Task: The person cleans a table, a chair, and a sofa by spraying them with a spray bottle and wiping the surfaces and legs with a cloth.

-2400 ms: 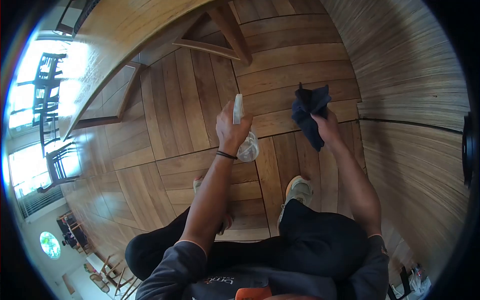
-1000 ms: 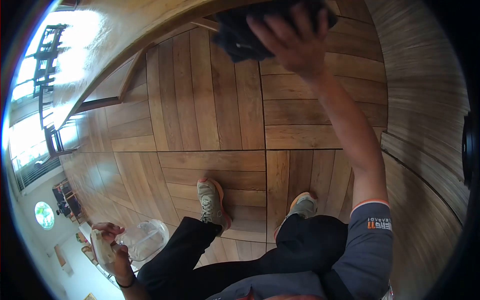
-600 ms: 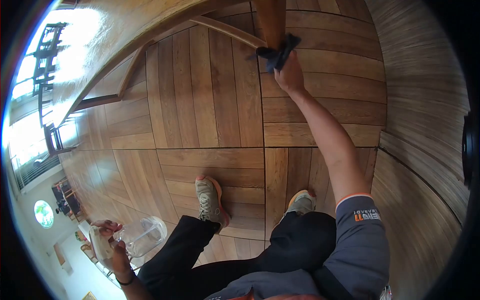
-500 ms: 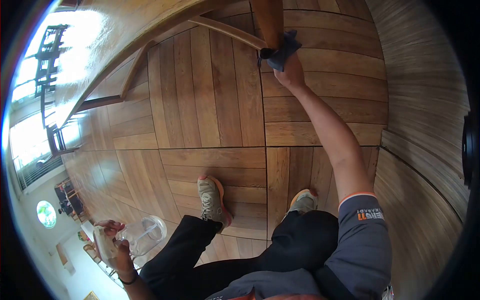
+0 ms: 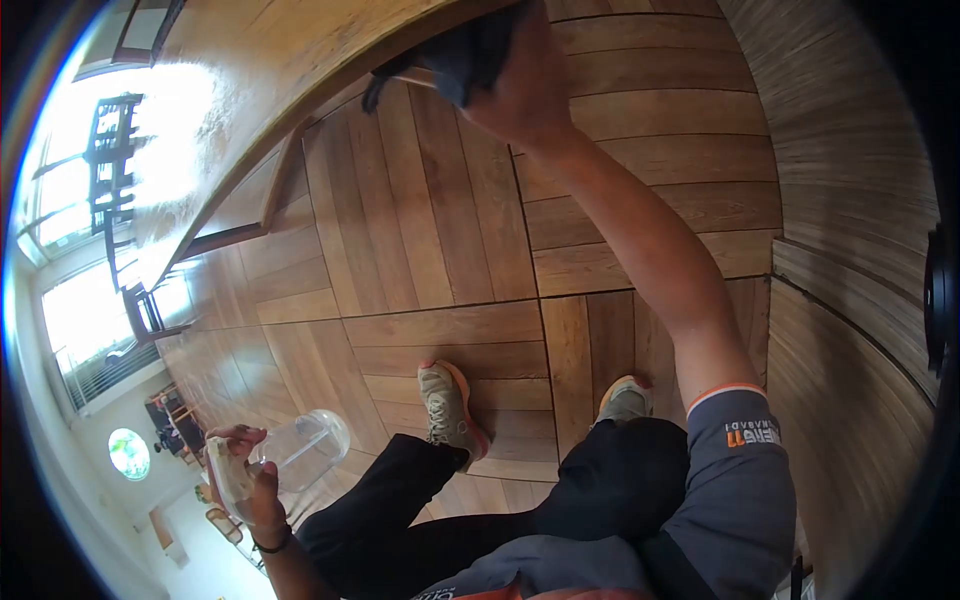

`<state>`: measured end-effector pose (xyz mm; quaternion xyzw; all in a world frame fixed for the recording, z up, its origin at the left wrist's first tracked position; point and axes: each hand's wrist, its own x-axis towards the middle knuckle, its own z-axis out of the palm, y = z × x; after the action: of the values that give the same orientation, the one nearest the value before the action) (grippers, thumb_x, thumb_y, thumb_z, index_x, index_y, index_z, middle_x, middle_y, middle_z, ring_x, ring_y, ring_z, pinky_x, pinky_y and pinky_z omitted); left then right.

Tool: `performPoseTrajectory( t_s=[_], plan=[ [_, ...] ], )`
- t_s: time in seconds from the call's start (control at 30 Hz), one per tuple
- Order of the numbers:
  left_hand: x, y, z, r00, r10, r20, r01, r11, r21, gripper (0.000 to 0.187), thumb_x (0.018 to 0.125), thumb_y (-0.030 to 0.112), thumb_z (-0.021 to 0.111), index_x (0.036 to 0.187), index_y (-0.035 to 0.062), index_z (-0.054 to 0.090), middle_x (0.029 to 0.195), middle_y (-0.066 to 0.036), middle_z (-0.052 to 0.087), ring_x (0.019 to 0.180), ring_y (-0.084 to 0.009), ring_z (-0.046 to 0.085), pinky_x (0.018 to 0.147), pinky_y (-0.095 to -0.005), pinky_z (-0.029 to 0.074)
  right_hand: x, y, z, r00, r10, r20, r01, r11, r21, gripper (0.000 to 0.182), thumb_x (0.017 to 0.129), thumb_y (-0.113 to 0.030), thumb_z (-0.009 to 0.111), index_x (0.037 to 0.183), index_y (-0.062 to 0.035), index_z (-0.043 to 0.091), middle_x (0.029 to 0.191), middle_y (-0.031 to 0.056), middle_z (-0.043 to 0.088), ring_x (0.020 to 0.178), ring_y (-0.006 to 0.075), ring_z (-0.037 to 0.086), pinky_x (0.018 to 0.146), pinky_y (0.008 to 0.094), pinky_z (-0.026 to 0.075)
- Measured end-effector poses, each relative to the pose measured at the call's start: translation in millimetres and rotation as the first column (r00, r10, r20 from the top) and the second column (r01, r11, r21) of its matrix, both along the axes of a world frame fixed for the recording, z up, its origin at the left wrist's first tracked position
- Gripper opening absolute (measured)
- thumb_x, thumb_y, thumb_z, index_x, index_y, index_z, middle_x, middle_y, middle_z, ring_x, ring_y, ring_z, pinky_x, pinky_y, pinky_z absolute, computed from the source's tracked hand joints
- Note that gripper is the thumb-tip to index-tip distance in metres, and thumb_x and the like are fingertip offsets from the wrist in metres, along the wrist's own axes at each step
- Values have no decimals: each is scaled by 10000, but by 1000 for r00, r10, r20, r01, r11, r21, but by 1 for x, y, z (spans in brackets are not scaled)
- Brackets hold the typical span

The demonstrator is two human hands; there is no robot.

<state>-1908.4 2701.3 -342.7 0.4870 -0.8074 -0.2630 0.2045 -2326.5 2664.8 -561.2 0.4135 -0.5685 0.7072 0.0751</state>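
The right hand (image 5: pixel 515 85) had moved up from the wooden leg, where half a second earlier it was rubbing with the dark cloth (image 5: pixel 455 50), to the near edge of the counter (image 5: pixel 250 70). It was closed over the cloth, pressing it flat against the rim, with a loose corner of fabric trailing off to the left along the underside. The wiping looked to have passed from the support to the edge itself, so the leg was probably finished and the rim was the part in hand.

The left hand (image 5: pixel 245 480) had stayed low at the person's side, as it was a second ago, wrapped around the trigger head of the clear spray bottle (image 5: pixel 295 455). The bottle lay roughly level, well apart from the cloth and the counter, so it seemed idle while the cloth worked.

The counter's edge ran on from the cloth down and to the left, bare wood in strong window glare, with open length for the cloth to travel. A wooden brace (image 5: pixel 275 185) stood under that edge further left. Below, the parquet floor (image 5: pixel 430 260) lay open between the counter and the person's shoes (image 5: pixel 450 410), leaving stepping room. Chairs (image 5: pixel 115 170) stood beyond the far side, by the windows.
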Motion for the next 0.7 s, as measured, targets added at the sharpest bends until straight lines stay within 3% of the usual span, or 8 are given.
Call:
performPoseTrajectory(
  t_s=[0.1,0.2,0.33,0.47,0.57,0.6,0.67,0.7],
  plan=[
    [3,-2,1,1000,-12,-18,12,1000,-6,341,718,135,699,986,17,524,1018,-122,537,960,-256,590,863,-426,523,-1,-6,-76,984,-116,-132,133,983,124,625,815,-244,757,1324,-23,470,1158,214,589,1056,422,595,853,482,513],
    [10,-1,0,999,7,-33,-7,1000,9,341,721,133,694,998,15,532,1020,-122,539,953,-253,591,863,-425,521,-7,7,-143,981,-22,-193,86,941,328,602,838,-237,722,1336,-15,463,1194,215,583,1083,424,583,878,479,498],
    [15,-1,0,999,5,-35,-4,1000,18,338,723,128,686,1007,17,540,1017,-118,544,948,-250,593,874,-413,515,-11,20,-183,989,71,129,-126,859,496,510,857,-201,672,1305,-30,497,1206,205,595,1083,397,601,886,456,496],
    [18,-4,5,999,7,-45,-7,1000,0,341,721,114,681,1018,17,545,1011,-115,551,942,-249,595,881,-409,509,-13,9,-174,955,113,273,-212,907,365,477,833,-197,685,1266,-53,542,1101,195,639,1004,381,638,853,436,510],
    [18,-4,4,996,29,-80,-28,999,18,346,720,105,676,1026,10,547,1010,-116,556,932,-247,596,875,-409,508,-28,5,-98,918,237,319,-337,890,306,509,814,-227,726,1269,-74,556,1055,164,668,974,337,662,848,421,515],
    [17,-4,5,996,36,-82,-34,999,30,348,720,102,673,1029,6,547,1011,-118,557,930,-247,596,875,-409,508,-31,15,-46,906,263,333,-366,882,298,518,813,-235,738,1274,-85,556,1063,154,674,977,318,664,854,417,516],
    [14,-4,6,996,30,-86,-27,999,32,350,718,97,669,1032,-1,547,1011,-121,558,930,-247,598,878,-408,508,-43,10,-20,732,466,498,-585,803,109,505,838,-264,728,1280,-88,561,1088,134,680,973,283,664,861,398,519],
    [10,-5,6,997,15,-82,-13,1000,25,351,718,95,667,1033,-4,548,1011,-123,559,931,-248,599,880,-408,509,-70,2,-32,509,618,599,-720,687,-97,487,864,-285,706,1283,-80,564,1105,125,679,967,268,661,861,382,522]
  ],
)
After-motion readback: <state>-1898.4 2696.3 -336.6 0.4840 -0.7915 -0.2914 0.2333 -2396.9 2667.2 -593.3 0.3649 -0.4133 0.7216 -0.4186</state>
